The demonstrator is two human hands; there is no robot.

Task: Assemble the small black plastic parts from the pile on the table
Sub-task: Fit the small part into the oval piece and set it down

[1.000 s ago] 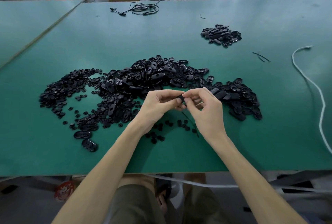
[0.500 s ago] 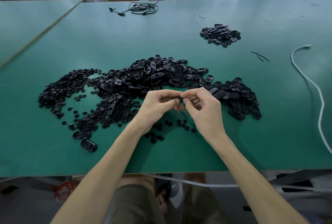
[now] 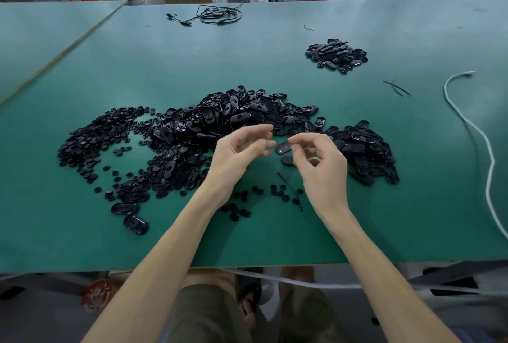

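A big pile of small black plastic parts (image 3: 220, 128) spreads across the middle of the green table (image 3: 275, 232): oval shells in the centre and right, small round pieces on the left. My right hand (image 3: 316, 166) pinches one black oval part (image 3: 283, 148) between thumb and fingertips, just above the pile's near edge. My left hand (image 3: 239, 150) hovers beside it with fingers loosely spread and nothing in it, a short gap from the part. A smaller heap of black parts (image 3: 336, 55) lies at the back right.
Loose round pieces (image 3: 247, 199) and a thin black strip (image 3: 290, 190) lie under my hands. A white cord (image 3: 478, 136) runs along the right side. A coiled black cable (image 3: 217, 14) lies at the far edge. Boxes and red stools stand beyond the table.
My hands were together, both pinching the part. Now the left hand has let go and opened, and the right hand alone holds the oval part.
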